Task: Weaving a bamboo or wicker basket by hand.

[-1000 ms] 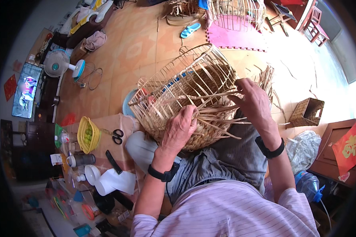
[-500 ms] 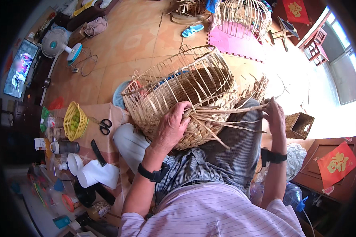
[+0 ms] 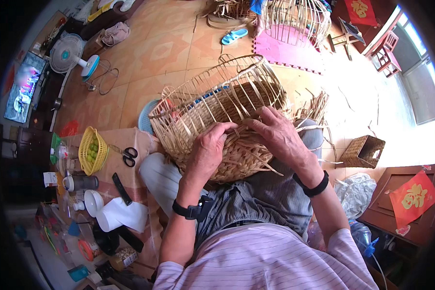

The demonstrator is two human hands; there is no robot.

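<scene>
A partly woven oval basket (image 3: 236,166) of tan plant strips lies tilted on my lap, its bare stakes and looped rim pointing away from me. My left hand (image 3: 208,147) is at the near edge of the weave, thumb and index finger closed on a woven strip. Just to its right, my right hand (image 3: 278,137) bends over the same edge with fingers pinched on a strip, their tips close to those of my left hand. Loose strip ends stick out below and beside my hands.
At left, a cloth-covered table (image 3: 135,181) holds a yellow basket (image 3: 92,152) of green fruit, scissors (image 3: 129,155) and paper. A fan (image 3: 65,53) stands behind it. A small woven box (image 3: 362,152), plastic bag (image 3: 352,193) and water jug (image 3: 362,234) are at right. Blue slippers (image 3: 234,36) lie ahead.
My right hand swung out right pulling long strips half a second ago; it is now back beside my left hand at the weave. The left hand has shifted only slightly.
</scene>
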